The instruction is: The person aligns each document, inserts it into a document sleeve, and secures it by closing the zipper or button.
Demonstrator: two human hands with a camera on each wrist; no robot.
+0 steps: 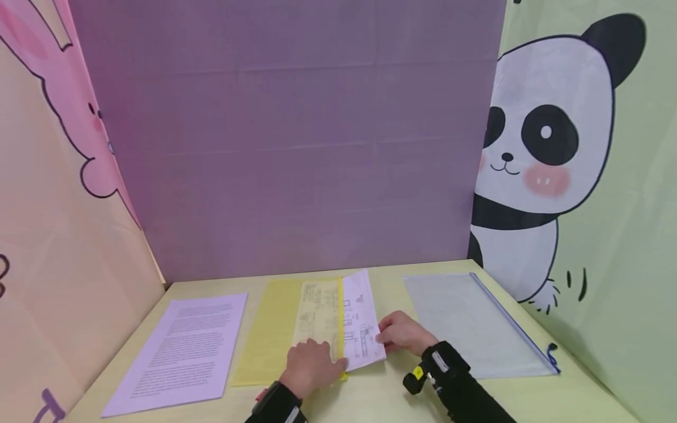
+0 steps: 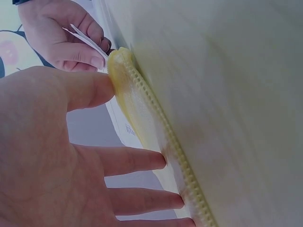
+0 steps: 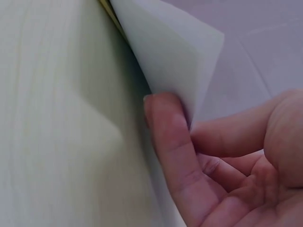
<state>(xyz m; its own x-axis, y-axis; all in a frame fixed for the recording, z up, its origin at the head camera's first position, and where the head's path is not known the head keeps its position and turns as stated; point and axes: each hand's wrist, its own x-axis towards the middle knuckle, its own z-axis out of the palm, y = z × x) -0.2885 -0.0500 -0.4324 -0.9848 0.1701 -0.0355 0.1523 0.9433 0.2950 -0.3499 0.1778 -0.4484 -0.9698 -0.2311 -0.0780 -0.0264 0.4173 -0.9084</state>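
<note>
We log the drawing sheet (image 1: 361, 320) lying half inside the yellow zip pouch (image 1: 288, 329) at mid-counter (image 1: 381, 393). Right hand (image 1: 404, 333) pinches the sheet's near corner between thumb and fingers. Left hand (image 1: 312, 365), fingers straight, presses the pouch's zipper edge. Printed page (image 1: 182, 352) lies left, clear pouch (image 1: 473, 323) right.

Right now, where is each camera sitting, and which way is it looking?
Head: up high, looking down at the table; both hands and dark wrist straps show.
Left wrist: under the left hand, facing the yellow pouch zipper edge; its straight fingers press there.
Right wrist: beside the right hand, facing the sheet it pinches.
Shared: both wrist views show that sheet.
</note>
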